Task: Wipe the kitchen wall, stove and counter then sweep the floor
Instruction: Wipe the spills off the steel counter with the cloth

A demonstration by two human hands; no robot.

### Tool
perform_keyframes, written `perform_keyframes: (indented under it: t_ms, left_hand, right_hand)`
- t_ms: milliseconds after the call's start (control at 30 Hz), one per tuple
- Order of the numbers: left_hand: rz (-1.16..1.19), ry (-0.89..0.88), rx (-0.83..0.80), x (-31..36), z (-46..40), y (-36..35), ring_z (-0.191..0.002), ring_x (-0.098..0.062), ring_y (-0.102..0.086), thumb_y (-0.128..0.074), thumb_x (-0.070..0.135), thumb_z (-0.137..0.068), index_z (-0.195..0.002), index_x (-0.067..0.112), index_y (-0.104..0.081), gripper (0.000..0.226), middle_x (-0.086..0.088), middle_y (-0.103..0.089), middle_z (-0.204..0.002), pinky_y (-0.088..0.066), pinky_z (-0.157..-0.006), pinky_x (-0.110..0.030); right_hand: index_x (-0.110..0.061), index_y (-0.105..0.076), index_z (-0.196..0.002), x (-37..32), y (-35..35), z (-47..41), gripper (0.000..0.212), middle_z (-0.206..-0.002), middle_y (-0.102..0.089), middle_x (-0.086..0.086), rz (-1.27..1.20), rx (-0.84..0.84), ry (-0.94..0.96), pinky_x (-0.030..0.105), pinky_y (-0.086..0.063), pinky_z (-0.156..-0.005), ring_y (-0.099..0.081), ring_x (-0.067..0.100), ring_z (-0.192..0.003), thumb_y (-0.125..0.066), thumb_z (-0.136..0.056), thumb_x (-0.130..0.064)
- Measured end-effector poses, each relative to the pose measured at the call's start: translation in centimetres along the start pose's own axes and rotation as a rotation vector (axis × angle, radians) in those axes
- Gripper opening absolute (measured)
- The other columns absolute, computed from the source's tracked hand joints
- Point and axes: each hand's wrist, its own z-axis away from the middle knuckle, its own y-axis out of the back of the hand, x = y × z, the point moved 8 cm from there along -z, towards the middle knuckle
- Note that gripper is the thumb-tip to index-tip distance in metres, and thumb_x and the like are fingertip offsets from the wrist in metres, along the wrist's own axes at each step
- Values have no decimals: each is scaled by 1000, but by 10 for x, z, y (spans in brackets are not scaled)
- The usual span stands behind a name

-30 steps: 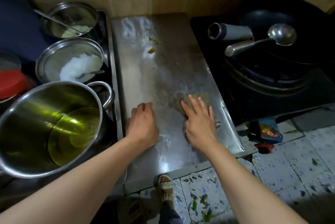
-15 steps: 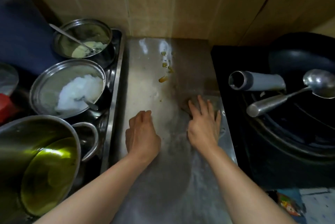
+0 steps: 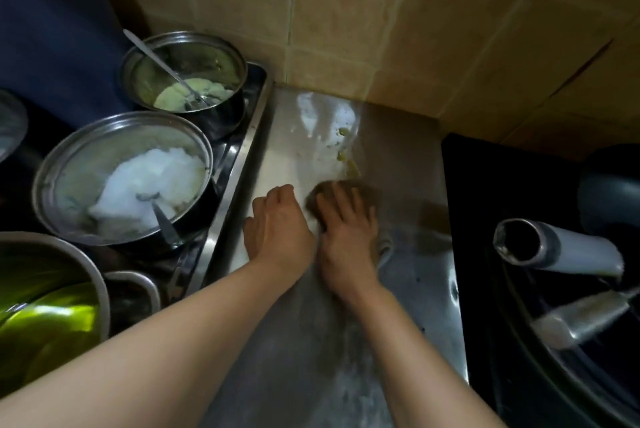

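Nearest the camera, two bare forearms reach in from six and seven o'clock across a steel counter [image 3: 408, 164] whose surface is smeared and dull. At about eight o'clock sits a big steel pot [image 3: 52, 292] with yellow-green liquid in it, only partly in view.

At the centre, the left hand [image 3: 277, 223] rests on the counter with its fingers bent under at the knuckles; it has hold of nothing that can be seen. Just beside it, touching or nearly so, the right hand [image 3: 346, 230] lies flat with straight fingers pressed down on a brownish cloth [image 3: 367, 193]. The cloth shows past the fingertips and again as a paler fold at the hand's four o'clock side. The fingers press it rather than curl round it.

At three to four o'clock the black stove [image 3: 485, 185] borders the counter. On it stands a dark pan [image 3: 602, 178], with a hollow grey handle [image 3: 561, 247] pointing toward the counter and a metal ladle handle [image 3: 585, 316] below it.

At nine o'clock a steel pot [image 3: 69, 167] holds something white with a spoon sunk in it. Beyond, at eleven o'clock, a smaller pot [image 3: 221, 56] holds a pale greenish paste and another spoon.

Just past the cloth, toward twelve o'clock, yellow food scraps [image 3: 349, 162] lie on the counter, beside wet white streaks. Farthest off rises the tan tiled wall [image 3: 398, 22].
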Motion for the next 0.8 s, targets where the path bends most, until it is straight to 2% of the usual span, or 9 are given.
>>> perform_keyframes:
  t_ms: [100, 233, 267, 400, 433, 533, 600, 733, 800]
  left_hand:
    - [26, 32, -15, 0, -10, 6, -133, -26, -31, -47, 7, -87, -139, 12, -32, 55, -6, -38, -144, -33, -104, -40]
    - [-24, 9, -53, 9, -34, 13, -131, -27, -34, -50, 5, -85, -136, 12, -33, 54, -5, -40, -141, -35, -101, -42]
    - [-25, 9, -60, 11, -40, 14, -130, -27, -35, -50, 5, -85, -135, 12, -34, 53, -5, -40, -140, -36, -100, -41]
    - [-54, 5, -75, 16, -59, 15, -128, -27, -37, -49, 6, -86, -132, 12, -36, 48, -7, -42, -137, -39, -96, -41]
    - [-66, -1, -70, 18, -64, 16, -127, -27, -37, -48, 6, -87, -131, 12, -37, 46, -7, -43, -136, -40, -95, -40]
    - [-87, -45, -70, 25, -77, 15, -128, -28, -36, -50, 6, -86, -134, 12, -35, 51, -6, -41, -138, -39, -97, -41]
    - [-97, -70, -67, 30, -86, 14, -129, -28, -34, -50, 7, -86, -136, 13, -33, 54, -5, -40, -140, -37, -98, -41]
    - [-115, -83, -52, 33, -99, 12, -129, -27, -33, -47, 8, -89, -137, 14, -31, 51, -5, -39, -140, -37, -97, -40]
    - [-116, -95, -53, 35, -104, 14, -129, -28, -33, -47, 8, -89, -138, 13, -30, 53, -6, -39, -140, -37, -97, -40]
  right_hand:
    - [-32, -37, -143, -9, -8, -1, 56, -156, -22, -5, 58, -18, 104, 42, -3, -115, -14, 21, -146, -52, -90, -21]
    - [-32, -24, -148, 49, 19, -43, 61, -159, -8, -5, 166, 31, -321, 46, -2, -117, -5, 20, -146, -42, -91, -19]
    - [-31, -23, -148, 49, 21, -49, 59, -159, -6, -5, 144, 34, -354, 47, -1, -117, -4, 21, -146, -40, -92, -20]
    - [-35, -27, -147, 6, 0, -49, 65, -158, -9, -10, 83, -85, -3, 41, 2, -116, -2, 18, -147, -19, -82, -30]
    - [-35, -28, -146, 9, 1, -46, 66, -158, -11, -10, 87, -81, 17, 40, 2, -116, -3, 16, -146, -19, -81, -31]
    - [-31, -32, -146, 51, 24, -62, 63, -157, -16, -5, 168, 72, -229, 47, -9, -116, -12, 20, -145, -32, -83, -31]
    - [-30, -28, -147, 61, 29, -77, 61, -158, -11, -5, 196, 80, -354, 47, -9, -116, -9, 22, -146, -37, -87, -29]
    - [-34, -25, -147, 21, 9, -91, 64, -159, -5, -10, 124, 0, -138, 43, 0, -117, 0, 18, -147, -44, -89, -15]
    - [-34, -24, -147, 31, 14, -91, 63, -158, -7, -10, 149, 46, -158, 44, -1, -117, -1, 16, -146, -43, -90, -16]
